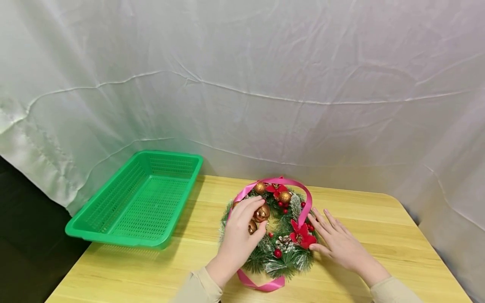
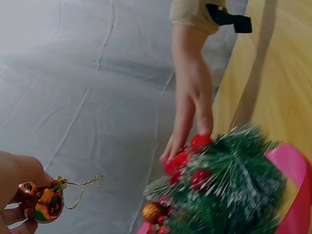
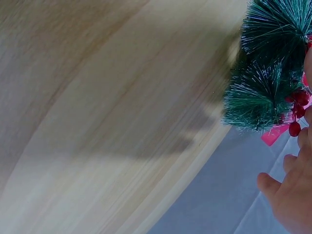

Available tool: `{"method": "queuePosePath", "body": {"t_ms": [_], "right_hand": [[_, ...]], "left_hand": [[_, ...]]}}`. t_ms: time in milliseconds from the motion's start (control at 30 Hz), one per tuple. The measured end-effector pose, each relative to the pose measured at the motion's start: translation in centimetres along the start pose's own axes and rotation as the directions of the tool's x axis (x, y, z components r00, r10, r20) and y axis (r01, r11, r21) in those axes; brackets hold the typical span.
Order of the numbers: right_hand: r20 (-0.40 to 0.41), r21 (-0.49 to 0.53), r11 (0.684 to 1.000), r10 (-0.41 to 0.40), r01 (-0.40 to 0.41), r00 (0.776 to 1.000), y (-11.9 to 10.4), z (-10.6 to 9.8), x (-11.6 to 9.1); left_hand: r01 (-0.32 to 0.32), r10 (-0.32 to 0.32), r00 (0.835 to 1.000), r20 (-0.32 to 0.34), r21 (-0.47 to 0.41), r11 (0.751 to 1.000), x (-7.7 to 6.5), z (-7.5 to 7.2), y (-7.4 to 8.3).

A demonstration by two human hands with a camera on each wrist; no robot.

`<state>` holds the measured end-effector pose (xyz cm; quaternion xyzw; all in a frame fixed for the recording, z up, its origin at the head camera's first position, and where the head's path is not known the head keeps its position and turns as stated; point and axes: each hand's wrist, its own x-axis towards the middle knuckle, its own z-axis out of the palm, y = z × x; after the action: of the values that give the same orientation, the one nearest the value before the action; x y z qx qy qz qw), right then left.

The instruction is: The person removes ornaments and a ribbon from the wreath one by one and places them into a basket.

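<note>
A Christmas wreath [image 1: 282,266] of green, frosted-looking tips lies on the table, with red flowers [image 1: 302,236], red berries, gold balls and a pink ribbon [image 1: 307,201] on it. Over its left side my left hand [image 1: 240,229] pinches a shiny copper bauble [image 1: 261,213]. In the left wrist view the bauble [image 2: 48,208] shows a gold cap and a loose gold string [image 2: 87,183]. Another copper ball [image 1: 251,227] shows just below the held one. My right hand [image 1: 339,244] has its fingers outstretched, fingertips right at the wreath's right edge beside a red flower.
A green plastic basket [image 1: 182,202] with slotted walls stands on the left, overhanging the table's left edge. The light wooden table [image 1: 382,235] extends right of the wreath. A pale cloth [image 1: 265,84] hangs behind it. A ribbon loop [image 1: 269,287] lies at the wreath's front.
</note>
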<state>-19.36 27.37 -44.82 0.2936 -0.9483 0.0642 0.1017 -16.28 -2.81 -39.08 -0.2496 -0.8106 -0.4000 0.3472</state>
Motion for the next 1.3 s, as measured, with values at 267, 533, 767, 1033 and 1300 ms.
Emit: {"method": "queuePosePath", "body": {"t_ms": [267,533,767,1033,1300], "right_hand": [[-0.008,-0.008,1.0,-0.005,0.005,1.0,0.2,0.1,0.1],[-0.01,-0.011,1.0,-0.009,0.009,1.0,0.4,0.2,0.1],[0.003,-0.002,1.0,-0.001,0.001,1.0,0.2,0.1,0.2],[0.005,0.001,1.0,0.0,0.0,1.0,0.2,0.2,0.2],[0.015,0.008,1.0,0.007,-0.007,1.0,0.2,0.3,0.2]], "left_hand": [[0.074,-0.075,0.997,-0.029,-0.013,0.997,0.5,-2.4,-1.1],[0.184,-0.183,0.982,-0.053,0.008,0.983,0.8,-4.4,-2.2],[0.239,-0.237,0.968,-0.083,0.017,0.971,0.8,-5.9,-3.3],[0.24,-0.228,0.962,-0.147,0.065,0.969,0.2,-7.4,-5.0],[0.315,-0.305,0.938,-0.163,0.036,0.948,-0.4,-9.1,-6.5]]}}
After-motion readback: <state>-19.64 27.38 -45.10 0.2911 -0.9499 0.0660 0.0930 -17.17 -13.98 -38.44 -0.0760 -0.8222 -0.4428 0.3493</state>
